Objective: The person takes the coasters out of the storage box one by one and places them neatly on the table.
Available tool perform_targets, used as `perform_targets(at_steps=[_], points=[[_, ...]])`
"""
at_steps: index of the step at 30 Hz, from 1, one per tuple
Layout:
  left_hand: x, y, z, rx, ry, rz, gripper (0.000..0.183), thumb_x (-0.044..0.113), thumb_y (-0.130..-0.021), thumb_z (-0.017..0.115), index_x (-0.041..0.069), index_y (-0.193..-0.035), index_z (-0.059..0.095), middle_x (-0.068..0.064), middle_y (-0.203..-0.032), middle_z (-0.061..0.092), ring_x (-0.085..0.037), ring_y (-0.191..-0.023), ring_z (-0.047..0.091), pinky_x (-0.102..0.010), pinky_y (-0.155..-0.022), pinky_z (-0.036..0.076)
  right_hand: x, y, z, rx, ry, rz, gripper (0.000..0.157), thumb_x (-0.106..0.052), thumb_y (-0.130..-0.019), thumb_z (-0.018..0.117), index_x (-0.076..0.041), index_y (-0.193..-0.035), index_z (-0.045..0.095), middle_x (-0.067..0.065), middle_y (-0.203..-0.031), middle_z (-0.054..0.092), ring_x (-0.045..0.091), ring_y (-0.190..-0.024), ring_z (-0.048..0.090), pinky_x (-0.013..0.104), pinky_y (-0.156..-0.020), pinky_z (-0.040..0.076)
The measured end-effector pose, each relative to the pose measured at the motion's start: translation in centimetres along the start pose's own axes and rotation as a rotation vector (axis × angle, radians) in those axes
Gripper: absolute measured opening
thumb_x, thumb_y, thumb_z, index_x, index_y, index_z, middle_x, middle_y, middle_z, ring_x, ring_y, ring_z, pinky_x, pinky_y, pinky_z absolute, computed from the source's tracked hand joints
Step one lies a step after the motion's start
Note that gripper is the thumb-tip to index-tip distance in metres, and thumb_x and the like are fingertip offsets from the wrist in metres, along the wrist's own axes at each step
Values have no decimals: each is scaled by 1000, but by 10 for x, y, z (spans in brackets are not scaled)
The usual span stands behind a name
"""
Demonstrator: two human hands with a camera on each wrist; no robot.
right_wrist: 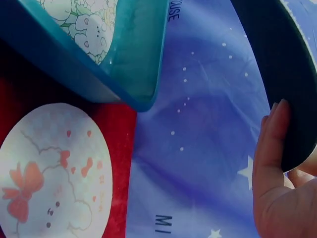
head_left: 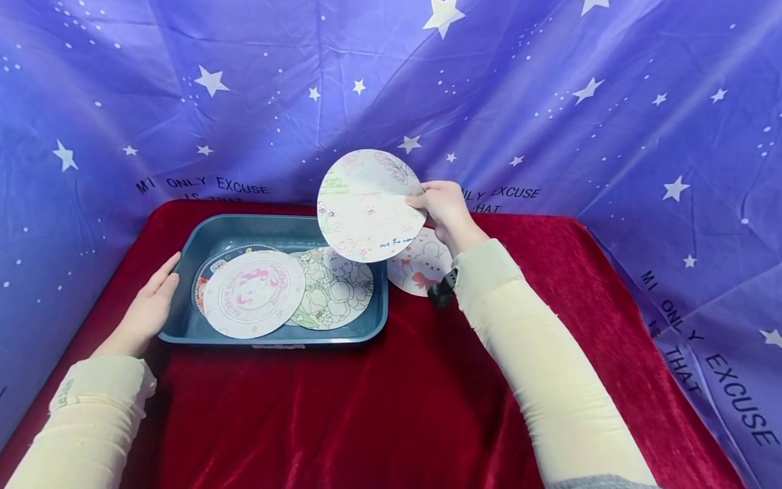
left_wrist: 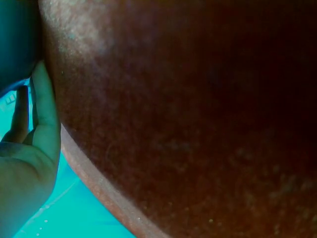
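My right hand (head_left: pixel 446 207) pinches the right edge of a round white mat (head_left: pixel 369 221) printed with flowers and small drawings, raised over the right end of a blue-green plastic bin (head_left: pixel 275 339). In the right wrist view the mat's dark underside (right_wrist: pixel 282 64) faces the camera, with fingers across it. My left hand (head_left: pixel 149 305) rests against the bin's left side, its fingers fairly straight. Inside the bin lie overlapping round mats: a pink-printed one (head_left: pixel 253 295), a green-patterned one (head_left: pixel 332 295) and a dark-rimmed one (head_left: pixel 204 272) partly hidden beneath.
Right of the bin, a round mat with a bear and red bow (head_left: pixel 421 268) lies on the red velvet cloth (head_left: pixel 342 421), partly hidden by the raised mat in the head view. A purple star-printed curtain (head_left: pixel 342 81) hangs behind the table and along its sides.
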State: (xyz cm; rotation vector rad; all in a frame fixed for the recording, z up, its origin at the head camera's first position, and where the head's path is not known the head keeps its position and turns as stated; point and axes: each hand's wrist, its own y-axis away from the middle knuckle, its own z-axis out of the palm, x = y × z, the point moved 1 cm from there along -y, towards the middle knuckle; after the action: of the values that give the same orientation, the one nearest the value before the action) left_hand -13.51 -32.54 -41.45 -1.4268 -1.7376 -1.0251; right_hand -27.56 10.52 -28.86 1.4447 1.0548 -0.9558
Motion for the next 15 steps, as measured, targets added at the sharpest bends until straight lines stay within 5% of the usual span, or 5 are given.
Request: perform_targets(at_steps=[9,15], points=[[0,-1,0,-4,-18,3,58,37,-108,20,16,-159,0,-31,-161,2,-54,-147,-1,-77,-111,5,5,1,-21,25,-83,19,40,7,-90,62,5,-130,61,2,-83,63,7,-57,61,20,-55,54],[0,-1,1,5,-5,13,58,36,-108,21,15,-159,2,-32,-161,3,-53,-147,-1,-76,-112,6,10,-1,-35,43,-118,25,42,6,-90,63,5,-133,59,3,-92,63,7,-63,62,18,-58,55]])
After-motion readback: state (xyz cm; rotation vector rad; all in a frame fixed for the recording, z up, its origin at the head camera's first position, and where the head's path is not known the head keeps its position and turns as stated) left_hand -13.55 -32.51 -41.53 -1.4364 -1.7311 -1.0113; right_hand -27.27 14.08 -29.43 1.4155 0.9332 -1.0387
